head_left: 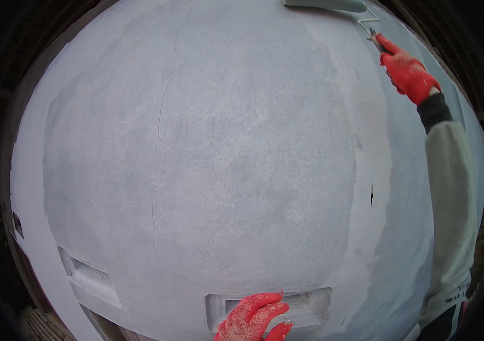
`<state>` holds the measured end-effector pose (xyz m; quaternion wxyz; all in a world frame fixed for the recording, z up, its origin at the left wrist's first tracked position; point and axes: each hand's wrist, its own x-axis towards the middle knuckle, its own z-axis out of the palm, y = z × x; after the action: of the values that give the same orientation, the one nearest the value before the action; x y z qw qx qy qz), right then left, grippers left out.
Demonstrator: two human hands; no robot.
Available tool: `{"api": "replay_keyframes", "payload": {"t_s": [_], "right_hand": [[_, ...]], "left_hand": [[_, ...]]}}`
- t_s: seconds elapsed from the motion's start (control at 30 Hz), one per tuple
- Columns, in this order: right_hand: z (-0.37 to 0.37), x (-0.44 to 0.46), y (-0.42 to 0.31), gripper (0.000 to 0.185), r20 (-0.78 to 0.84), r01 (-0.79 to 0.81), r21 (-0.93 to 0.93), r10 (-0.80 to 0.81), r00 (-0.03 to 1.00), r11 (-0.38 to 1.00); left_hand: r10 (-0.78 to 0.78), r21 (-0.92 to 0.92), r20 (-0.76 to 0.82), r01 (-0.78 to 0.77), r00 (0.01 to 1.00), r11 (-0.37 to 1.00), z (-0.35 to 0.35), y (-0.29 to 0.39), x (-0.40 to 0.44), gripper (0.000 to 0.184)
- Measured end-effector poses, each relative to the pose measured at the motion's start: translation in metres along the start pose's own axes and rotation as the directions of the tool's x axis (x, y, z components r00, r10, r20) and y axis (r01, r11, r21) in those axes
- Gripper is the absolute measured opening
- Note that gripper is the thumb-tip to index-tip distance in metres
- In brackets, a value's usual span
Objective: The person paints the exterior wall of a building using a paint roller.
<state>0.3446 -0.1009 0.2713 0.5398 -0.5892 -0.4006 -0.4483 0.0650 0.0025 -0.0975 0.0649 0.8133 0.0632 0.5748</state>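
My right hand (409,69), in a red glove, is closed round the handle of a paint roller (324,4) at the upper right. The roller's pale sleeve lies against the top of the painted wall (213,148), partly cut off by the frame edge; its bent wire frame (368,21) shows. My left hand (253,318), in a red glove with whitish smears, is at the bottom centre before a rectangular recess (316,307). Its fingers are apart and slightly bent, with nothing visible in them. Whether it touches the recess edge I cannot tell.
Thin cracks (161,125) run down the wall, and a small dark slit (371,195) marks its right side. Another recess (91,275) sits at the lower left. A paler vertical band (367,148) borders greyer, wet-looking paint (409,227) on the right.
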Motion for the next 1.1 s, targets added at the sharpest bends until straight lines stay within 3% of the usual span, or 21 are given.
{"api": "replay_keyframes", "payload": {"t_s": [0.1,0.2,0.3,0.37,0.43,0.47,0.57,0.6,0.7,0.77,1.1], "right_hand": [[0.005,0.019,-0.017,0.045,0.026,0.033,0.069,-0.034,0.999,0.997],[-0.003,0.008,-0.012,0.045,0.059,0.092,0.001,-0.092,0.994,0.996],[-0.016,-0.014,-0.002,0.047,0.099,-0.115,0.091,0.106,0.989,0.989],[-0.009,0.002,-0.006,0.048,0.119,-0.075,0.085,0.064,0.991,0.994],[0.011,0.025,-0.006,0.053,0.048,0.031,0.216,-0.043,0.998,0.976],[0.018,0.032,-0.001,0.054,0.011,0.083,0.179,-0.086,0.996,0.980],[-0.007,-0.009,-0.009,0.055,0.096,0.019,0.096,-0.028,0.995,0.995],[-0.012,-0.017,-0.008,0.055,0.132,-0.084,0.180,0.060,0.989,0.980],[0.000,-0.001,-0.003,0.049,0.063,0.024,0.101,-0.031,0.998,0.995],[0.019,0.030,-0.006,0.049,0.086,0.068,0.271,-0.094,0.992,0.960],[0.024,0.070,-0.034,0.045,0.111,0.080,0.370,-0.130,0.985,0.926]], "left_hand": [[0.014,0.015,-0.016,-0.014,1.000,1.000,0.006,0.008,0.003,0.034],[0.045,-0.010,0.000,-0.045,0.999,0.999,0.001,0.008,-0.002,0.035],[0.044,-0.023,-0.022,-0.044,0.999,0.999,-0.002,0.012,-0.005,0.037],[0.043,-0.004,-0.007,-0.043,0.999,0.999,0.001,0.017,-0.003,0.037],[0.054,-0.009,-0.024,-0.054,0.998,0.998,0.005,0.024,-0.001,0.038],[0.068,-0.020,-0.036,-0.069,0.997,0.997,0.005,0.026,-0.001,0.038],[0.061,-0.024,-0.024,-0.061,0.998,0.998,0.001,0.028,-0.006,0.038],[0.064,-0.027,-0.033,-0.064,0.997,0.998,0.001,0.028,-0.006,0.038],[0.066,-0.011,-0.024,-0.066,0.998,0.998,0.004,0.034,-0.003,0.038],[0.085,-0.007,-0.038,-0.085,0.996,0.996,0.009,0.040,0.003,0.038],[0.016,0.059,-0.061,-0.013,0.998,0.998,0.010,0.024,0.005,0.032]]}}
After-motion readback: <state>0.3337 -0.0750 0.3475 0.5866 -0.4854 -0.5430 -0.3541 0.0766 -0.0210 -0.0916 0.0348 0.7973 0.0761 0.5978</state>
